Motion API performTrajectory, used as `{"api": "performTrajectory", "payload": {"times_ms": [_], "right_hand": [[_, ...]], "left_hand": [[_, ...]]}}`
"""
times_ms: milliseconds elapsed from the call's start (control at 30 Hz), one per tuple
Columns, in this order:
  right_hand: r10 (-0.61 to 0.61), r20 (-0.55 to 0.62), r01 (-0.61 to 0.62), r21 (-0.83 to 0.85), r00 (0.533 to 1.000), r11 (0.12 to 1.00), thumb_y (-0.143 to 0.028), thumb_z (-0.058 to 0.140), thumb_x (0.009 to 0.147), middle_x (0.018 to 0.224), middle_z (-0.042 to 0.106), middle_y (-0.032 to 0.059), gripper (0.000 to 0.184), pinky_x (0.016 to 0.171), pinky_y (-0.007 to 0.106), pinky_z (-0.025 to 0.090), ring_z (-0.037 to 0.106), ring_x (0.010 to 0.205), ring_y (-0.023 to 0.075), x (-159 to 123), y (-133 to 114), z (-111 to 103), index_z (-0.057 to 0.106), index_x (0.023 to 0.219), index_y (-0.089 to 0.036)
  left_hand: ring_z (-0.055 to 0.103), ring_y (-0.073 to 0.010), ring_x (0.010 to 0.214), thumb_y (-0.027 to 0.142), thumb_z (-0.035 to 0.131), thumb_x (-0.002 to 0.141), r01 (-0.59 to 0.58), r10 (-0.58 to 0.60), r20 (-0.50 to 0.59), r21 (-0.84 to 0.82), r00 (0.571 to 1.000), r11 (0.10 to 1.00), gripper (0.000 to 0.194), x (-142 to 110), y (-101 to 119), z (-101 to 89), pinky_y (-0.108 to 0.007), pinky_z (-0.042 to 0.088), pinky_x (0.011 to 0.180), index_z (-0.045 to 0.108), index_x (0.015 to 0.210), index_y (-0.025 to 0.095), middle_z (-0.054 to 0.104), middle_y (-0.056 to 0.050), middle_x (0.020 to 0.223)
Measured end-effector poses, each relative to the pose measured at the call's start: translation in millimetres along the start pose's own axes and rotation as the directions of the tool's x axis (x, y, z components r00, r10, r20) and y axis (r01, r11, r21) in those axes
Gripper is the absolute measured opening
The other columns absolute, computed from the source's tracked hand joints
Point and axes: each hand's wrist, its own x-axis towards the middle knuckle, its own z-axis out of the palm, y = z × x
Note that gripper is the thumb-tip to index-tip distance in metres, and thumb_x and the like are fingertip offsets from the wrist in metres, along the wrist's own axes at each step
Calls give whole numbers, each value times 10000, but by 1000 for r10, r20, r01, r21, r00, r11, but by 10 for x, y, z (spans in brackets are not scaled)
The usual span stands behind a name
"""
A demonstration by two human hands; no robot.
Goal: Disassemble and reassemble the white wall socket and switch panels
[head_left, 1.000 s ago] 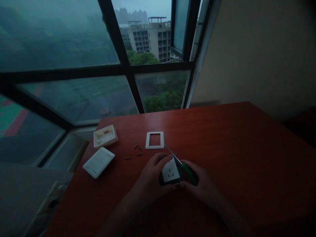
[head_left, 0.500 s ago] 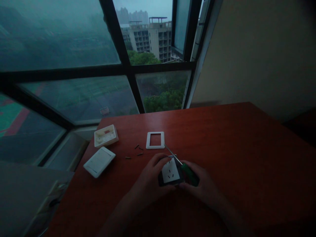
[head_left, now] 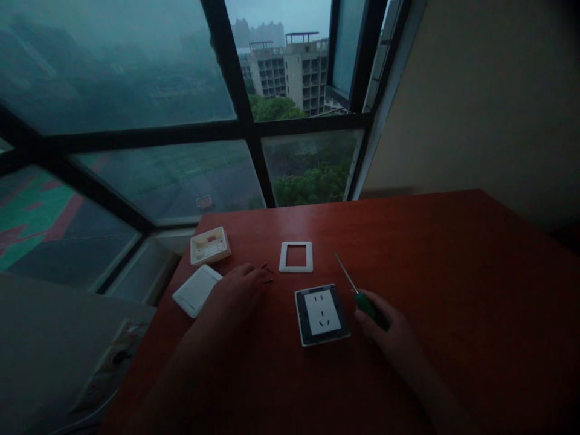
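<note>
A white five-hole wall socket (head_left: 322, 312) with a dark border lies face up on the table between my hands, touched by neither. My right hand (head_left: 383, 320) is closed around the green handle of a screwdriver (head_left: 365, 304), whose metal shaft points up and away to the left. My left hand (head_left: 240, 293) is stretched low over the table beside several small screws (head_left: 268, 280), its fingers extended and their tips partly hidden. Its back and wrist overlap the edge of a white cover plate (head_left: 194, 291). Beyond the socket lies a white square frame (head_left: 296, 269).
An off-white open mounting box (head_left: 210, 246) stands at the table's far left corner. The reddish-brown table (head_left: 430, 260) reaches to a window (head_left: 167, 175) at the back and a pale wall (head_left: 475, 103) at the right. Wall sockets with a cable (head_left: 106, 362) are low at left.
My left hand has let go of the socket and moved left to the screws. My right hand has drawn away rightward, keeping the screwdriver. The socket now rests on the table. The view has turned slightly left.
</note>
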Motion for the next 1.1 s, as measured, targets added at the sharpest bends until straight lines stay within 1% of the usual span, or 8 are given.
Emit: {"api": "performTrajectory", "payload": {"times_ms": [133, 333, 433, 533, 633, 733, 867, 1100], "right_hand": [[-31, -22, 32, 3, 999, 999, -470, 608, 782, 1130, 695, 98, 468, 901, 420, 508, 635, 1045, 290, 2, -13, 15, 651, 1164, -202], [-14, -23, 13, -2, 1000, 1000, -461, 605, 781, 1141, 693, 106, 463, 895, 431, 509, 641, 1032, 293, -9, -34, 3, 654, 1160, -199], [-24, -13, 24, 7, 1000, 1000, -469, 597, 795, 1176, 677, 106, 459, 927, 427, 491, 619, 1082, 288, -11, -35, 5, 645, 1165, -203], [-35, 1, 35, 21, 999, 999, -481, 586, 810, 1201, 664, 103, 462, 945, 426, 480, 599, 1119, 285, -11, -30, 6, 631, 1180, -208], [-41, 21, 41, 30, 999, 999, -483, 580, 822, 1212, 657, 102, 463, 948, 427, 479, 595, 1126, 281, -6, -19, 8, 619, 1193, -208], [-49, 12, 49, 48, 999, 998, -477, 583, 825, 1201, 663, 99, 450, 947, 435, 481, 602, 1115, 282, 1, -1, 19, 619, 1187, -211], [-79, -15, 80, 85, 997, 993, -459, 593, 823, 1180, 675, 94, 421, 953, 449, 477, 608, 1109, 286, 6, 5, 37, 632, 1164, -215], [-117, -11, 118, 89, 993, 989, -438, 586, 830, 1212, 662, 115, 410, 983, 458, 452, 594, 1137, 287, 1, -11, 59, 635, 1159, -200]], "left_hand": [[620, -237, 965, 173, 463, 913, -90, 87, 65, 42, 994, 995, 208, 73, 61, 86, -355, 488, 810, 619, 1047, 208, 623, -88, 1091], [636, -232, 870, 116, 455, 894, -105, 98, 68, 111, 993, 988, 180, 118, 131, 178, -333, 486, 727, 611, 953, 186, 638, -93, 983], [634, -208, 815, 100, 503, 853, -117, 117, -17, -27, 993, 993, 156, 90, 159, 143, -306, 488, 694, 614, 923, 184, 635, -76, 953], [617, -150, 744, 98, 524, 828, -175, 145, -138, -244, 980, 954, 151, 59, 301, 40, -252, 485, 659, 618, 902, 190, 637, -36, 894], [611, -133, 699, 117, 553, 809, -289, 180, -252, -511, 951, 810, 123, 56, 564, -71, -237, 490, 639, 634, 874, 182, 653, -14, 791], [627, -130, 718, 125, 576, 818, -357, 251, -256, -603, 934, 714, 121, 79, 827, -98, -246, 503, 676, 659, 885, 185, 684, -17, 822], [634, -136, 751, 135, 571, 852, -368, 313, -196, -559, 929, 743, 135, 112, 1012, -9, -243, 503, 676, 673, 917, 196, 684, -20, 870], [643, -156, 813, 147, 564, 884, -392, 368, -139, -399, 919, 829, 142, 125, 1071, 128, -261, 511, 739, 673, 945, 214, 683, -21, 925]]}}
